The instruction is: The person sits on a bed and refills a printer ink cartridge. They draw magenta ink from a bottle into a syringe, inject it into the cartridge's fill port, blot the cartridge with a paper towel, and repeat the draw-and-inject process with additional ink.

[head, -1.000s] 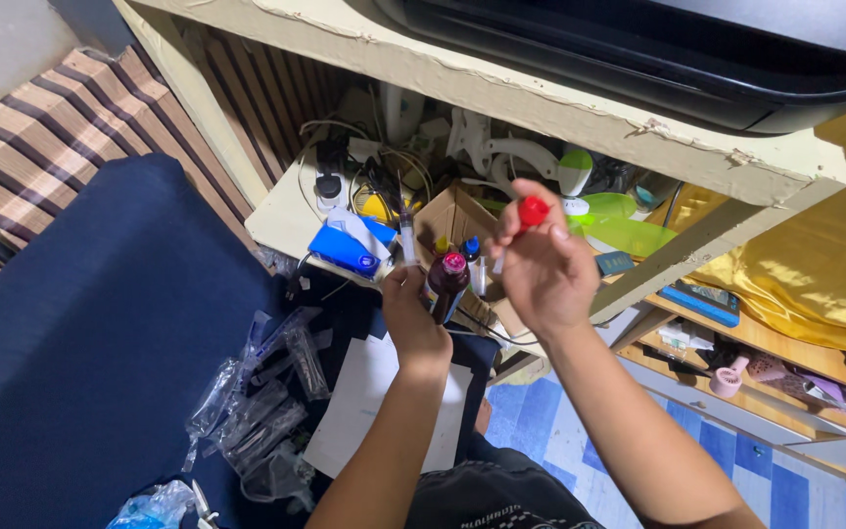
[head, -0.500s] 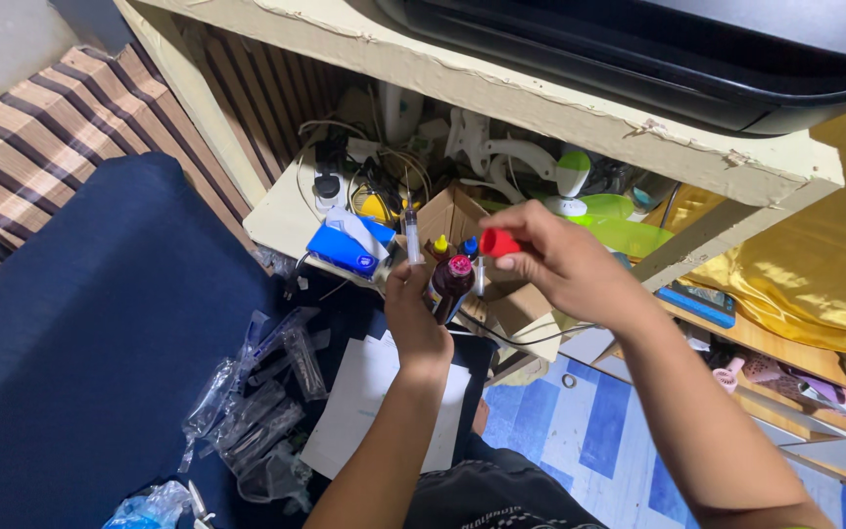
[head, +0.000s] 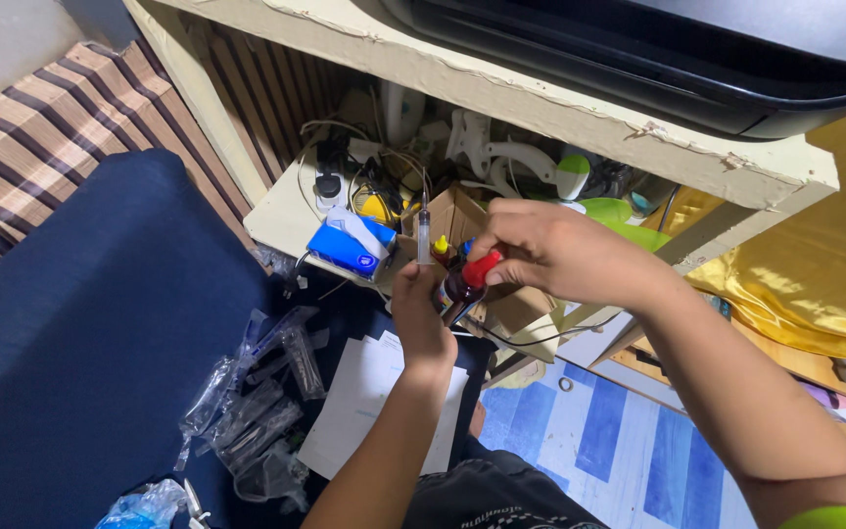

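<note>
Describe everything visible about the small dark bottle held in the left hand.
The small dark bottle looks like brownish translucent plastic with dark liquid inside. It is tilted, gripped from below by the left hand, which also holds a clear syringe pointing up. The right hand presses a red cap onto its neck, above the open cardboard box.

Single view, head-worn camera. Looks steeply down and forward from above the person's own arms, at close range. Frame centre: left hand (head: 421,315) and right hand (head: 540,250) meeting before a cluttered shelf (head: 286,211). Far edge: underside of a cream counter (head: 560,108). Left: dark blue cushion (head: 80,323). Near right: blue-tiled floor (head: 619,451). No second view to overlap.
</note>
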